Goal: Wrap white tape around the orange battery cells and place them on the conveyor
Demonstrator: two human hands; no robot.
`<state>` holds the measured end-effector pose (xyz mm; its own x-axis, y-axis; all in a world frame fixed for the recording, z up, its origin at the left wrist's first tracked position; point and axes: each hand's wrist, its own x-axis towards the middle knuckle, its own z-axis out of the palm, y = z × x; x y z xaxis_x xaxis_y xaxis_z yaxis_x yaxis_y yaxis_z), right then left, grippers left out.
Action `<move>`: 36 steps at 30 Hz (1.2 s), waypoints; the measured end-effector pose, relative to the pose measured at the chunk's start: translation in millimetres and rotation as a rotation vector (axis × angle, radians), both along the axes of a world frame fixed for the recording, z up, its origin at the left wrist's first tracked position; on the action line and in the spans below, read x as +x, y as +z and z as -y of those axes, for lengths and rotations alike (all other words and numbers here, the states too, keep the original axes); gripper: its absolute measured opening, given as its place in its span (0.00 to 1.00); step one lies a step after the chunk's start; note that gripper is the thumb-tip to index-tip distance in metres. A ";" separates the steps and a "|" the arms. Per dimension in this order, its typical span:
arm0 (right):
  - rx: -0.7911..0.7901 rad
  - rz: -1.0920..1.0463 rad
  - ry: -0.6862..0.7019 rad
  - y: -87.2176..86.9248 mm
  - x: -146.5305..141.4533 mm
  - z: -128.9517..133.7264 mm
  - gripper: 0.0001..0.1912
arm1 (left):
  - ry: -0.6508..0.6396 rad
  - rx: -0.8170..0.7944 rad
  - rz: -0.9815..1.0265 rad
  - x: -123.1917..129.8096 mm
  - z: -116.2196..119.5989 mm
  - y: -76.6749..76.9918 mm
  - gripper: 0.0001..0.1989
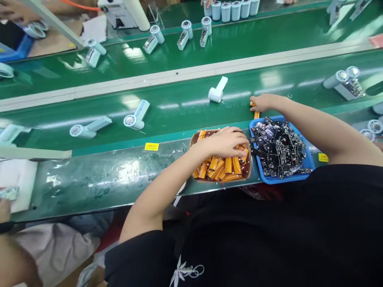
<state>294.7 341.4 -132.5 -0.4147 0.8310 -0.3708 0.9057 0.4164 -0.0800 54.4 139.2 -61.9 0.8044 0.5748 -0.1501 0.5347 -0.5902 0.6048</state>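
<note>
My left hand (229, 142) lies over a cardboard box (195, 138) heaped with orange-wrapped battery cells (228, 165) with thin wires. Its fingers are stretched and bent down onto the cells at the box's right side; the fingertips are partly hidden. My right hand (262, 103) is closed round an orange battery (256, 114), just beyond the blue tray, over the near green conveyor belt. That blue tray (271, 181) stands right of the box and holds a pile of small black circuit boards (279, 147).
Pale blue fan-like housings lie on the near belt (179, 107), one housing (216, 93) straight ahead. A pale divider rail (179, 75) separates it from the far belt, where more housings (186, 35) lie. Other people's hands (18, 12) show at the far left and top. A dark bench (98, 179) runs left.
</note>
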 end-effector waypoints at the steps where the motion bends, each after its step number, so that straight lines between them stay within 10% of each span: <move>1: -0.039 -0.004 0.016 5.3 1.2 1.0 0.22 | -0.021 -0.011 -0.022 1.9 -1.3 -3.4 0.23; 4: -0.051 -0.105 0.073 43.6 1.5 18.1 0.28 | 0.091 0.027 0.078 -19.2 13.9 0.5 0.29; 8: -0.145 -0.318 0.245 93.9 -14.7 86.2 0.22 | 0.530 0.157 0.214 -116.2 85.4 6.8 0.25; 11: -0.203 -0.159 0.308 95.5 -32.1 145.5 0.13 | 0.776 0.226 0.110 -199.5 162.3 -18.8 0.23; 14: -0.063 -0.110 0.153 77.7 -40.8 181.2 0.13 | 0.652 0.201 -0.064 -244.3 215.6 -58.1 0.24; 18: 0.008 -0.188 0.003 66.3 -42.2 200.4 0.15 | 0.404 0.166 -0.200 -250.6 224.3 -87.1 0.30; 27: 0.377 -0.359 -0.327 111.7 -26.5 270.3 0.25 | 0.247 0.256 -0.183 -274.1 215.1 -86.9 0.28; 36: 0.184 0.069 -0.109 38.7 18.3 365.9 0.19 | 0.671 0.442 -0.025 -270.8 247.3 -95.9 0.19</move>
